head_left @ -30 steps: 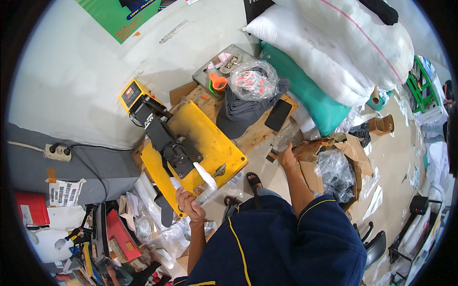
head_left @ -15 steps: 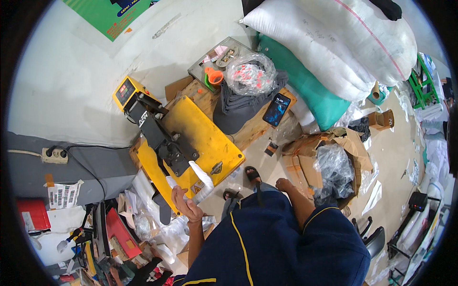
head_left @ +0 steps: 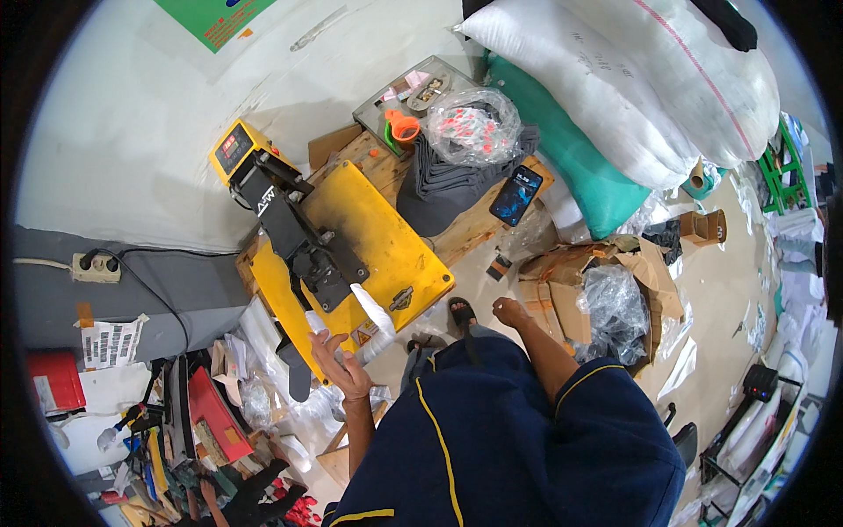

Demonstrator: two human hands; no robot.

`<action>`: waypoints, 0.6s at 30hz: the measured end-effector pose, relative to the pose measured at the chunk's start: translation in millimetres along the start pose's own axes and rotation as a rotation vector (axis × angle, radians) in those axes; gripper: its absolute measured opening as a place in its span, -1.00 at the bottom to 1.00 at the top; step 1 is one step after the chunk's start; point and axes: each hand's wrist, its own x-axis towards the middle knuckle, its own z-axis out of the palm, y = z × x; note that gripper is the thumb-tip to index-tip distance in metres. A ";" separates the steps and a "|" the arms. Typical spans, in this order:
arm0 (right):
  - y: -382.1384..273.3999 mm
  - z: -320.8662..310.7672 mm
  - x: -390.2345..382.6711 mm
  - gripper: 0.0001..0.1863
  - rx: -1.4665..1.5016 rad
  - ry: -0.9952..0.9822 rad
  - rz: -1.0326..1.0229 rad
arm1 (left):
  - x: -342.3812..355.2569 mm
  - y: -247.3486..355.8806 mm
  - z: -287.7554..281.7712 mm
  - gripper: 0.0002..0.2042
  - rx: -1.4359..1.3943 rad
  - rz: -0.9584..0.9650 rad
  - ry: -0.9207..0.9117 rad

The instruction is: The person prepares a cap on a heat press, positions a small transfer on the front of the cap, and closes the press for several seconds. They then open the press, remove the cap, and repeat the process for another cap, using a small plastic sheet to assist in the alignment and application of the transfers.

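Head view: left hand (head_left: pixel 341 367) grip open beside white handle (head_left: pixel 372 318) of yellow heat press (head_left: pixel 373 241); right hand (head_left: pixel 507 310) loosely curled, empty, near cardboard box (head_left: pixel 562 294).

Single view, head-worn fisheye camera, looking steeply down from above the person's own body. The dark blue shirt (head_left: pixel 500 430) fills the lower centre, so the lens sits right over the torso. Landmark: the yellow heat press (head_left: pixel 351 255), just left of frame centre, mid distance, seen from above and a bit from its front edge. Beyond the press, toward the top, a pale wall. Right of the press, the wooden desk (head_left: pixel 465 224), then white sacks (head_left: pixel 632 79) at upper right. Below-left of the press, floor clutter. Straight edges bow near the black circular rim. No second view, so no shared area to report.
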 end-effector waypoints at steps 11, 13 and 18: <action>13.7 8.2 4.9 -0.62 -0.109 -0.031 -0.053 | 14.5 8.0 -8.8 -0.66 0.076 0.039 -0.131; 16.2 10.2 7.6 -0.61 -0.131 -0.040 -0.061 | 14.3 8.8 -8.2 -0.70 0.083 0.025 -0.128; 0.3 -3.8 -1.5 -0.60 -0.140 -0.062 -0.058 | 28.5 19.9 -17.7 -0.63 0.138 0.060 -0.289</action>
